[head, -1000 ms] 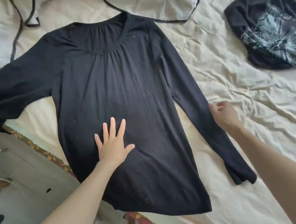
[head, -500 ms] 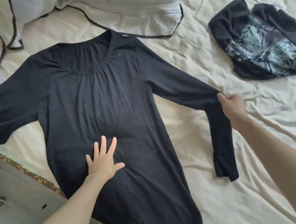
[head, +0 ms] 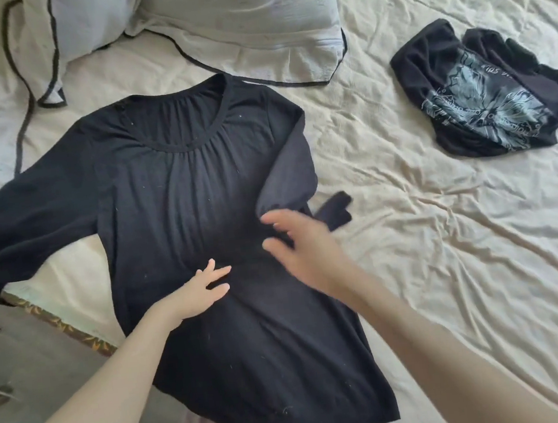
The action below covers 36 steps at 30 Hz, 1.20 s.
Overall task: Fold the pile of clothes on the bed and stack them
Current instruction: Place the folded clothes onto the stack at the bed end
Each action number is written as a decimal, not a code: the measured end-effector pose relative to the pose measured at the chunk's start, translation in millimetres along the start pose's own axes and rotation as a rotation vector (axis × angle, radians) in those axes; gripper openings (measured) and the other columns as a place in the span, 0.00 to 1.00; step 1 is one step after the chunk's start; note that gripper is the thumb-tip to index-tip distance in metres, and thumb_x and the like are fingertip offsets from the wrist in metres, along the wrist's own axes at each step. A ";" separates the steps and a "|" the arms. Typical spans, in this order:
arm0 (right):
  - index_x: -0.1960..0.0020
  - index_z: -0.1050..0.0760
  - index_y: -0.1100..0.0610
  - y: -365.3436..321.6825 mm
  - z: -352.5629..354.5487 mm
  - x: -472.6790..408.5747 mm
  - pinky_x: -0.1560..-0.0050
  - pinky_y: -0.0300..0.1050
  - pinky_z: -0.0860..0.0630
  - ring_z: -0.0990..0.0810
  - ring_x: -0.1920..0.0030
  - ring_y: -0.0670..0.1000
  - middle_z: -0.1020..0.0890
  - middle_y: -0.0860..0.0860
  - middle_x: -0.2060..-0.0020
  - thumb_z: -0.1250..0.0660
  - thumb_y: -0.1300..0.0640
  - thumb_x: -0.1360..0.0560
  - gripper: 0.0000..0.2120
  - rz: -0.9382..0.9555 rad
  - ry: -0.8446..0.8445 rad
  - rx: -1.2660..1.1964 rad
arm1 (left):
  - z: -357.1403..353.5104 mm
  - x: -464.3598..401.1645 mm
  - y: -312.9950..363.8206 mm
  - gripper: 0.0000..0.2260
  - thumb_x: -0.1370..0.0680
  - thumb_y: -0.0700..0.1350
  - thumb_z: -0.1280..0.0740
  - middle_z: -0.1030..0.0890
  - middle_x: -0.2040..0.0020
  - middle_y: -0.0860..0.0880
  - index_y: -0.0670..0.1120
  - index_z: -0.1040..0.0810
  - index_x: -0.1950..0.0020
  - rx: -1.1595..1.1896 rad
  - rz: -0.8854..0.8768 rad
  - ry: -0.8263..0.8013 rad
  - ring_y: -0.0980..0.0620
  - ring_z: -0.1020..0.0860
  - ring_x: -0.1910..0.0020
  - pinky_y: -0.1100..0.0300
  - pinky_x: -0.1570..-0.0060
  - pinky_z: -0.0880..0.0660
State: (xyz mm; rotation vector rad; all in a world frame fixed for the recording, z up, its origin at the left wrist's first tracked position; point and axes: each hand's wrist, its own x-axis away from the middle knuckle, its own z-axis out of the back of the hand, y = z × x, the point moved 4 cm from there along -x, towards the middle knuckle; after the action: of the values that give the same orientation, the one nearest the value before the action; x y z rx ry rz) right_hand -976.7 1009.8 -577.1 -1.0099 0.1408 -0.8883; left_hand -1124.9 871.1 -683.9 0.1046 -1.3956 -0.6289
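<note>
Black long-sleeved top [head: 182, 221] lies spread face up near the left edge of the bed [head: 450, 279], its hem hanging over the near edge. One sleeve [head: 291, 165] is folded in across the chest, the cuff [head: 334, 210] sticking out sideways. A pillow [head: 216, 21] lies at the far edge, just behind the collar. A crumpled black printed T-shirt [head: 486, 96] sits well apart toward the far right corner. The right hand [head: 303, 239], blurred, is over the folded sleeve with fingers spread, gripping nothing. The left hand [head: 200, 293] presses flat on the waist, fingers straight.
</note>
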 end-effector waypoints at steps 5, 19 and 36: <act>0.35 0.27 0.58 30.4 -33.7 11.3 0.36 0.40 0.34 0.28 0.35 0.51 0.23 0.51 0.37 0.38 0.60 0.21 0.15 -0.081 0.026 0.086 | 29.9 9.2 -6.4 0.16 0.19 0.47 0.40 0.25 0.35 0.53 0.50 0.27 0.32 0.188 0.018 0.349 0.52 0.30 0.33 0.62 0.39 0.36; 0.49 0.22 0.67 118.6 9.1 -31.4 0.58 0.43 0.27 0.22 0.58 0.53 0.20 0.55 0.60 0.36 0.59 0.24 0.12 -0.796 0.533 -0.268 | 0.0 17.2 20.2 0.07 0.22 0.42 0.36 0.17 0.54 0.48 0.48 0.19 0.55 0.510 0.028 0.430 0.49 0.21 0.54 0.58 0.55 0.24; 0.50 0.20 0.55 82.0 -92.3 103.9 0.50 0.29 0.27 0.23 0.54 0.40 0.20 0.45 0.52 0.35 0.60 0.23 0.05 -0.528 0.055 -0.131 | -27.1 27.3 3.4 0.03 0.24 0.42 0.31 0.18 0.57 0.47 0.44 0.19 0.53 0.499 0.128 0.080 0.54 0.21 0.60 0.66 0.60 0.22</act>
State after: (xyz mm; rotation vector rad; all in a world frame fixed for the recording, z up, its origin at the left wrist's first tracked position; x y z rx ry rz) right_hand -906.1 893.0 -663.1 -1.1675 -0.0262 -1.4021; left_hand -1097.2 853.2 -663.7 0.4294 -1.4433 -0.1580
